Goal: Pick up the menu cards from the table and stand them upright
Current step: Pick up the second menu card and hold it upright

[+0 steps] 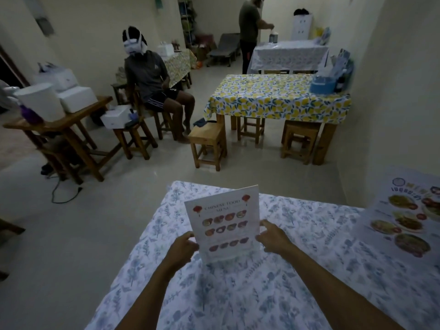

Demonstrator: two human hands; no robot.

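Observation:
A white Chinese food menu card (225, 222) with small dish photos stands upright on the table with the blue floral cloth (297, 270). Its bottom edge rests on the cloth. My left hand (184, 245) grips its left edge and my right hand (271, 236) grips its right edge. A second menu card (404, 220) with larger dish photos lies flat on the cloth at the right, partly cut off by the frame edge.
Across the floor stands a lemon-print table (276, 96) with wooden stools (208, 144) under it. A person sits at the left (152, 84) near a wooden table (59, 122) with white boxes. Another person stands at the back (250, 32).

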